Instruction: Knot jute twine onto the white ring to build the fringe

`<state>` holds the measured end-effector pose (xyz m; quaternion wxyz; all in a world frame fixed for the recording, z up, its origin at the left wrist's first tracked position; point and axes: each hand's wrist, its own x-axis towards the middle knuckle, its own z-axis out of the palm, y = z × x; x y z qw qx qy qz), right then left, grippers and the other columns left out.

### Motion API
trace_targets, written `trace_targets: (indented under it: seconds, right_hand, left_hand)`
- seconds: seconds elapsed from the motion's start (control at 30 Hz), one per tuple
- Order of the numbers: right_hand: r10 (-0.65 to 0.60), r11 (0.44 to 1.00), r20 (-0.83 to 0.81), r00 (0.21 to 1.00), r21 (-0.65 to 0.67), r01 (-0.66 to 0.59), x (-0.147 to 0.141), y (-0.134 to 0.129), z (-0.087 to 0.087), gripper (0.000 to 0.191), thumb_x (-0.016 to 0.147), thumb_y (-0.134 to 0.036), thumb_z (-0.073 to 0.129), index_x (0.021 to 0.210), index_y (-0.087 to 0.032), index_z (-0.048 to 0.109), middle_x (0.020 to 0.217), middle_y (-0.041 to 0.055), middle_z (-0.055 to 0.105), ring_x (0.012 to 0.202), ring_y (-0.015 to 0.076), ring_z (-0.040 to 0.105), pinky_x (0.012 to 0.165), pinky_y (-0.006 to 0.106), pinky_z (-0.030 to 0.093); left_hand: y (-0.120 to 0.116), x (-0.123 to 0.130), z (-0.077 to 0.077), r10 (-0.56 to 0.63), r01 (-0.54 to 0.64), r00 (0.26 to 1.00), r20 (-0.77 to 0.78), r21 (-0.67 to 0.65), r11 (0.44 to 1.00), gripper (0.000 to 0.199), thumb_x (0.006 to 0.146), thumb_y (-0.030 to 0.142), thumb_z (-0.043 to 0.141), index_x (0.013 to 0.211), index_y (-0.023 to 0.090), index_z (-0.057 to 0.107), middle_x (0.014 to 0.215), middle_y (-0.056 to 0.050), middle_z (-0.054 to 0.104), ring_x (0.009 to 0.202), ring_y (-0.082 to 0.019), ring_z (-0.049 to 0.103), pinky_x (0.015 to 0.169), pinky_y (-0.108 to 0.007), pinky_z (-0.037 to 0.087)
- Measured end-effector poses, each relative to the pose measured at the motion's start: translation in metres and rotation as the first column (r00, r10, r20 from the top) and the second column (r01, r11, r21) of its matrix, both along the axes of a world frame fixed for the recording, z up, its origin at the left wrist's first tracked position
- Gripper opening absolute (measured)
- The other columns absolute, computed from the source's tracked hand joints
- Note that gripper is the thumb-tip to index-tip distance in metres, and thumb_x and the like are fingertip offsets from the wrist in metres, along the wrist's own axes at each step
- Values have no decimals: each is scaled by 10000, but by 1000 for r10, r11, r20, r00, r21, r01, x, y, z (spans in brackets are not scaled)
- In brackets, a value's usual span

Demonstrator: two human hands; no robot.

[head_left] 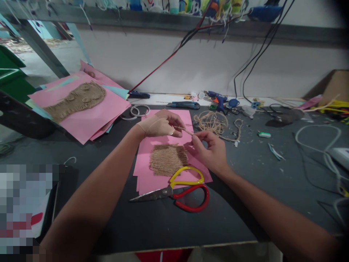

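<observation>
My left hand (165, 124) and my right hand (209, 147) pinch a short piece of twine (185, 130) between them, above pink paper (144, 162). A pale covering lies over the back of the left hand. Below the hands, a patch of twine rows (167, 159) lies on the paper. Scissors (170, 191) with one yellow and one red handle rest near the table's front, partly over the paper. Behind my right hand sits a loose tangle of twine (211, 122).
Pink sheets (109, 103) with a larger twine piece (81, 96) lie at the left. A blue cutter (185, 105), metal rings (140, 110) and a blue glue gun (220, 102) are along the back. Cords (327, 156) and a cardboard box (335, 87) are at the right.
</observation>
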<state>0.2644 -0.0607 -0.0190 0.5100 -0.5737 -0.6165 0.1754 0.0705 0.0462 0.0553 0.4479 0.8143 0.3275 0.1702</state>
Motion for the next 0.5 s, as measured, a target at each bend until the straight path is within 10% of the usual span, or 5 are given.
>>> trace_targets:
  seconds: [0.5]
  right_hand:
    - [59,997,-70,996,-39,-62,-2,0,0,170,917,-360,647,873,-199,681,799,47,768,746,197,727,721,334,556]
  left_hand:
    - [5,7,-18,108,-94,977,183,-84,992,248,660,289,859,865,166,792,881,-78,765,837,-187,682,790,-332,545]
